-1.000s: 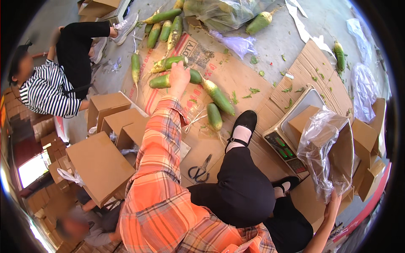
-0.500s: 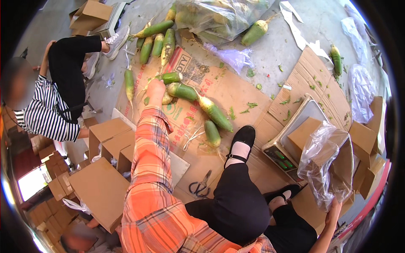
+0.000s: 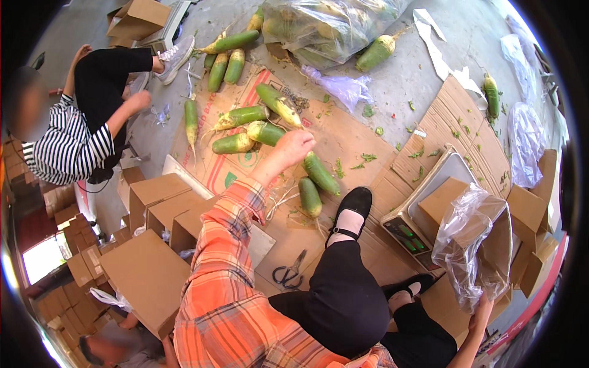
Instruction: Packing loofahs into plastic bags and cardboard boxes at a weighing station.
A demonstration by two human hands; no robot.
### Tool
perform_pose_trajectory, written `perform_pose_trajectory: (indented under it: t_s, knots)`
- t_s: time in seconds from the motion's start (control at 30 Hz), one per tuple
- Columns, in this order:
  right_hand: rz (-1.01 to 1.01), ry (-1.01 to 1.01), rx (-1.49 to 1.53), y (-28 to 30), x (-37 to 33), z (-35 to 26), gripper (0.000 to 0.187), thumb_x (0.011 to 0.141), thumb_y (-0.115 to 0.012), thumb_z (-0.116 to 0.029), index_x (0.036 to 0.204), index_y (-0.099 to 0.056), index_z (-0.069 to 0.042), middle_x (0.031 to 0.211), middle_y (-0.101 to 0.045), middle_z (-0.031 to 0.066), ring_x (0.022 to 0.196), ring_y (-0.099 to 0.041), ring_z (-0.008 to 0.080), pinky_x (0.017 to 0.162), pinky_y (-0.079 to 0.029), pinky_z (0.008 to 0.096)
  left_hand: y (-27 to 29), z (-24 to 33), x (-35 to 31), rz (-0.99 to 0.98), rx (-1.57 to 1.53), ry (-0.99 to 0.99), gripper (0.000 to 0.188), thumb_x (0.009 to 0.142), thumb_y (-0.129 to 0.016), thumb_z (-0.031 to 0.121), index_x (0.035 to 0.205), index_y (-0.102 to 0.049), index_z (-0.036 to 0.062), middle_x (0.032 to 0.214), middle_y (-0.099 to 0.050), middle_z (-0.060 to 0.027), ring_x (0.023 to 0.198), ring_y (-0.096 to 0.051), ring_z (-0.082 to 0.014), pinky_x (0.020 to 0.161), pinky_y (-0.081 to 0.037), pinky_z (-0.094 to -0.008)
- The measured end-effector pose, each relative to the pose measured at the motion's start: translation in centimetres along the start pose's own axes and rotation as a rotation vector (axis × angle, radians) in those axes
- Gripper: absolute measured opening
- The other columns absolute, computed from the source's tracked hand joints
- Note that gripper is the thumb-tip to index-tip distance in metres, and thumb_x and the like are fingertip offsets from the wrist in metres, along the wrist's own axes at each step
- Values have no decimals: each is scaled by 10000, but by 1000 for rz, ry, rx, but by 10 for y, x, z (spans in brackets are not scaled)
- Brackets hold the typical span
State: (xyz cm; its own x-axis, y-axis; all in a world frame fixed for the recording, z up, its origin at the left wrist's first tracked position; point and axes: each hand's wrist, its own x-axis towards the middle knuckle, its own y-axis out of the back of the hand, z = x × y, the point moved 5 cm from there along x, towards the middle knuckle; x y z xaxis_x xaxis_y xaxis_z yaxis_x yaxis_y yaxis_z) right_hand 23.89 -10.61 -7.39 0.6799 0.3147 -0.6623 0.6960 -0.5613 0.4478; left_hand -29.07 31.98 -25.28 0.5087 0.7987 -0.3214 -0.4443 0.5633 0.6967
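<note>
Currently, left hand (image 3: pixel 294 149): fingers curled down over the upper end of a long green radish (image 3: pixel 322 175); their undersides are hidden, so I cannot tell whether they grip it. Directions are read from this hand, twelve toward the top.
Radish under the hand: its body runs out between four and five o'clock.
Other radishes: a pale-rooted radish (image 3: pixel 276 101) near at eleven, a short radish (image 3: pixel 233 145) at nine, another radish (image 3: pixel 310 197) at five, a small pile (image 3: pixel 228 64) farther off at eleven.
Cardboard edges: the printed sheet (image 3: pixel 356 141) meets grey floor from twelve round to two; a second sheet (image 3: pixel 463 126) lies at three.
Room around the hand: a stretch of cardboard with scattered leaf scraps toward three; a black shoe (image 3: pixel 354 205) between four and five; scissors (image 3: pixel 289 272) at six.
Right hand (image 3: pixel 481 313): at four, fingers at the lower edge of a clear liner (image 3: pixel 460 245); how tightly closed, I cannot tell.
Containers: the liner drapes over an open carton (image 3: pixel 498 245) beside the scale (image 3: pixel 446 164); a big transparent bag (image 3: pixel 331 30) just past twelve holds more radishes; brown boxes (image 3: pixel 159 193) stand at eight.
</note>
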Motion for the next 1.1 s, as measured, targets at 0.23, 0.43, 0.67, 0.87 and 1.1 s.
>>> perform_pose_trajectory:
  t_s: [0.23, 0.43, 0.67, 0.87, 1.1]
  knots:
    - [3, -3, -31, -9, -6, -8, 433, 848, -574, -219, 1206, -455, -6, 1087, -552, 91, 962, -536, 203, 849, -406, 336, -21, 42, -1, -141, -161, -202, 239, 834, -546, 194, 709, -499, -5, 679, -503, -141, 659, -523, -315, 616, -419, -399]
    - [-28, -18, -61, 1, 0, -3, 442, 866, -548, -208, 1235, -437, 10, 1146, -531, 91, 1014, -522, 202, 887, -394, 329, -13, 49, -1, -124, -105, -272, 232, 835, -542, 218, 723, -526, 16, 696, -522, -137, 697, -532, -329, 634, -423, -414]
    - [-49, -40, -34, 6, 1, -1, 531, 857, -575, -225, 1292, -374, 4, 1204, -496, 108, 1068, -498, 230, 928, -374, 344, -21, 52, -9, -174, -116, -314, 228, 831, -544, 212, 702, -535, 24, 708, -543, -134, 728, -543, -334, 643, -428, -417]
    - [-102, -20, -50, 5, 2, 0, 446, 868, -556, -229, 1232, -442, 1, 1149, -527, 83, 1023, -511, 203, 899, -384, 334, -11, 83, -31, -93, -336, -357, 155, 835, -536, 131, 743, -554, 7, 670, -516, -121, 660, -543, -282, 605, -427, -374]
    - [-59, -6, -57, -6, -3, -7, 374, 874, -546, -219, 1176, -494, -4, 1086, -541, 45, 967, -509, 170, 858, -386, 311, 86, 105, -64, 310, -980, -76, 145, 875, -503, 82, 748, -535, 21, 679, -447, 15, 616, -393, -93, 576, -345, -244]
